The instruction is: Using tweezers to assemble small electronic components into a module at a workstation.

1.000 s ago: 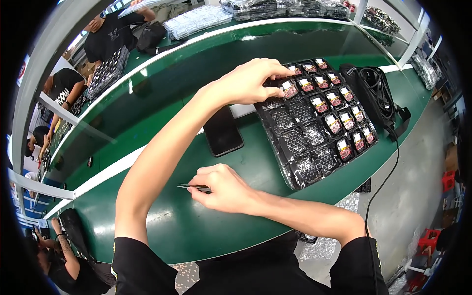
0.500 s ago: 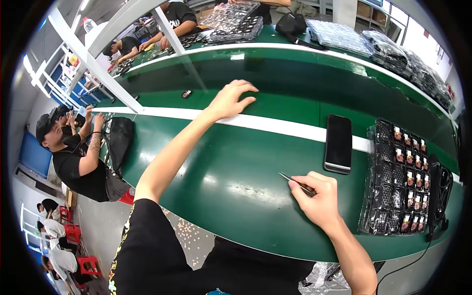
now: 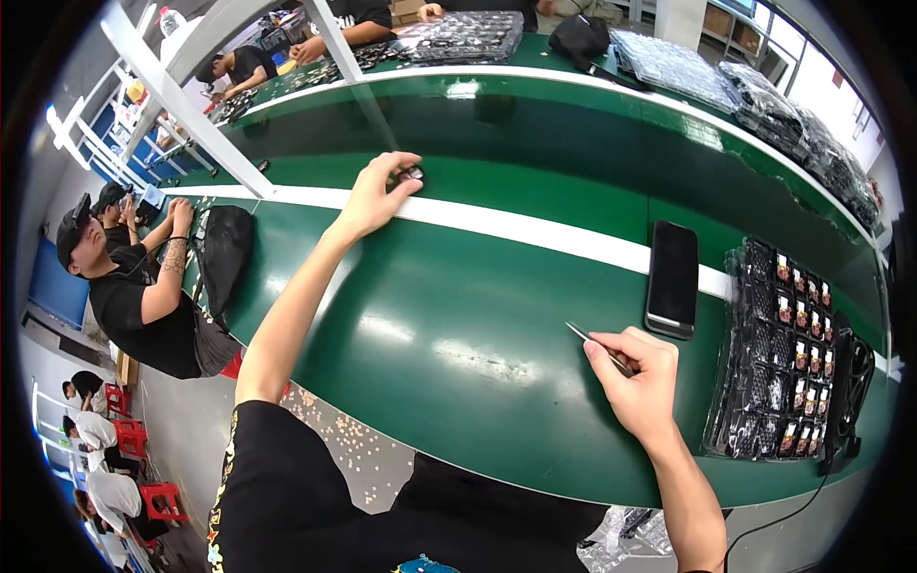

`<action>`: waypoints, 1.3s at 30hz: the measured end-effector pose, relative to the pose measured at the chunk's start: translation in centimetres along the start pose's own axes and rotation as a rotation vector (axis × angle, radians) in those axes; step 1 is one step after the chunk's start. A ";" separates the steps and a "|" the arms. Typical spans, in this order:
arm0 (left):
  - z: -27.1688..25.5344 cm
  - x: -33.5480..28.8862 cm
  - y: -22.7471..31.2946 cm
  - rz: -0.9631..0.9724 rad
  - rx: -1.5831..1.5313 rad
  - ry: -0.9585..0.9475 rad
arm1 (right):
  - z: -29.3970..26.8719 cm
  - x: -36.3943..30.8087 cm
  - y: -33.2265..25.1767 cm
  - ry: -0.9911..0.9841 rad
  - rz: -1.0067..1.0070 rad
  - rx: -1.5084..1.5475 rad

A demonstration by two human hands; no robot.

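Observation:
My left hand (image 3: 371,199) reaches over the white rail to the green strip beyond it. Its thumb and fingers curl around a small dark part (image 3: 412,176), which shows at the fingertips. In my right hand (image 3: 642,380), held low above the near green tabletop (image 3: 458,372), is a pair of metal tweezers (image 3: 600,348) pinched between thumb and fingers. The tweezers' tips point up and left, away from anything. Farther right lies a black plastic tray (image 3: 769,353), its right-hand pockets filled with small dark parts bearing light and reddish labels.
A black phone (image 3: 672,280) lies between my right hand and the tray. Coiled black cable (image 3: 853,382) rests beyond the tray. A black bag (image 3: 225,256) and a seated co-worker (image 3: 143,296) are at left. Stacked trays (image 3: 473,36) stand on the raised far bench.
My left hand has moved left, and its fingers have closed around the small dark part on the strip. My right hand still holds the tweezers in nearly the same place.

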State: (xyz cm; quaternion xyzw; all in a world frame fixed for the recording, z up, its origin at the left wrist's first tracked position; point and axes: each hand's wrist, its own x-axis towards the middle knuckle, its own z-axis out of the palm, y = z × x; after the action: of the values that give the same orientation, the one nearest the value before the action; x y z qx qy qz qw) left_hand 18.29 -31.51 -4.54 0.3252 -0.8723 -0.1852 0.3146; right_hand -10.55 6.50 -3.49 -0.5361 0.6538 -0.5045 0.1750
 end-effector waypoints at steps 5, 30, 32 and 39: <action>4.5 -5.2 14.3 0.411 -0.144 -0.444 | -0.1 0.4 0.4 0.051 0.112 0.186; 5.7 -7.5 17.7 0.273 -0.264 -0.534 | 0.1 0.2 -0.5 -0.011 0.171 0.184; 6.1 -8.0 18.3 0.265 -0.336 -0.572 | 0.0 0.0 -0.5 -0.022 0.177 0.182; 6.6 -7.9 17.8 0.321 -0.299 -0.552 | 0.4 0.2 -0.1 -0.109 -0.019 0.002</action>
State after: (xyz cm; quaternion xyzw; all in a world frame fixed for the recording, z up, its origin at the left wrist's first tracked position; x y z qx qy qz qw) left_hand 10.55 -12.53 -3.37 0.0722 -0.9277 -0.3400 0.1362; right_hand -10.26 6.09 -3.54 -0.5687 0.6377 -0.4769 0.2060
